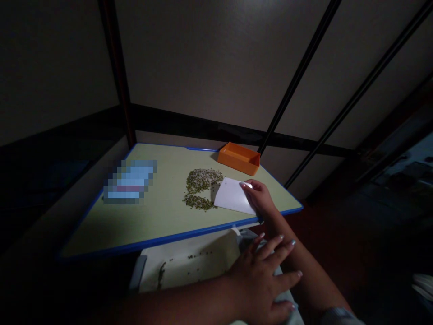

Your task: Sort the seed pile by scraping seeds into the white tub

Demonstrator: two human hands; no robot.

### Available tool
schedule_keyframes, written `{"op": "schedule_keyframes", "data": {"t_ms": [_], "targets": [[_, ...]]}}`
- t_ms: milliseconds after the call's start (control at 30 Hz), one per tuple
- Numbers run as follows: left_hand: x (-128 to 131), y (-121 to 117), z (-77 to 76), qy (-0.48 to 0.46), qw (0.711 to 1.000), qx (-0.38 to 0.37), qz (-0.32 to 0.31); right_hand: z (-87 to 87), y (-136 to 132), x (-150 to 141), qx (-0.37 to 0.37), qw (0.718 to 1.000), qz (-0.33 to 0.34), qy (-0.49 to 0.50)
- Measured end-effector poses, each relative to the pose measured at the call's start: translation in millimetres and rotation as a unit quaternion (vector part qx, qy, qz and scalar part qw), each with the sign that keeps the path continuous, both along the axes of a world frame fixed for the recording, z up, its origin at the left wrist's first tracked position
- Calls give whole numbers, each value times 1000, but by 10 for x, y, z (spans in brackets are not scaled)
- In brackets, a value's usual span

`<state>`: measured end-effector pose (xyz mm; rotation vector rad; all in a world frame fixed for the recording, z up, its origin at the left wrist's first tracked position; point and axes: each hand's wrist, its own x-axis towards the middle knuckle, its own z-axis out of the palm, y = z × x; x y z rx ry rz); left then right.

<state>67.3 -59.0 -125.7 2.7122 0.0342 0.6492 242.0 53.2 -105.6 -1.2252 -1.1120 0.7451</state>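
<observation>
While our right hand (260,195) grips a white sheet (232,196) beside greenish granules (200,182) near the front edge of the table (162,216), our left hand (260,279), fingers splayed, hovers by a white bin (213,265).

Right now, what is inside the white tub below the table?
Inside the tub, small dark bits and a dark streak show. The left forearm covers the near part; anything there cannot be seen.

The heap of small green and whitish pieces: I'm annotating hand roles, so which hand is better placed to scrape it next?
Probably the right hand: it holds the thin white sheet, whose left edge is beside the heap. The left hand is spread, with nothing visibly held, nearer the camera.
</observation>
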Motion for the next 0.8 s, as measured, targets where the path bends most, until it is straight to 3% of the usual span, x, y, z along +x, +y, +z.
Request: {"op": "schedule_keyframes", "data": {"t_ms": [367,800], "targets": [[-20,8,57,4,1000,-6,-6,49,-24,-172,5,998,51,-33],[-30,-13,51,9,1000,11,10,15,-64,-28,-21,995,-23,-99]]}}
